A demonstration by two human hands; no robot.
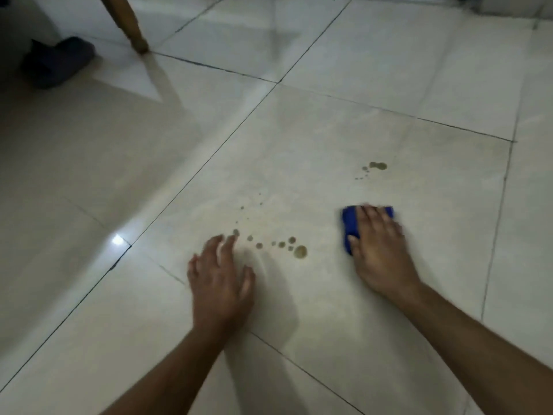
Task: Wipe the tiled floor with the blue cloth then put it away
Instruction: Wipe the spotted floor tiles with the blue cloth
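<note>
The blue cloth (349, 226) lies folded on the pale tiled floor (329, 130), mostly hidden under my right hand (378, 250), which presses flat on top of it. My left hand (221, 280) rests on the tile to the left, fingers spread, holding nothing. Brownish drops of spilled liquid (300, 251) dot the tile between my two hands, just beyond my left fingertips. A second small patch of drops (377, 165) sits farther away, beyond the cloth.
A wooden furniture leg (131, 28) stands on the floor at the upper left. A dark slipper (57, 62) lies to its left in shadow. Dark grout lines cross the floor. A bright light reflection (117, 240) shines left of my left hand.
</note>
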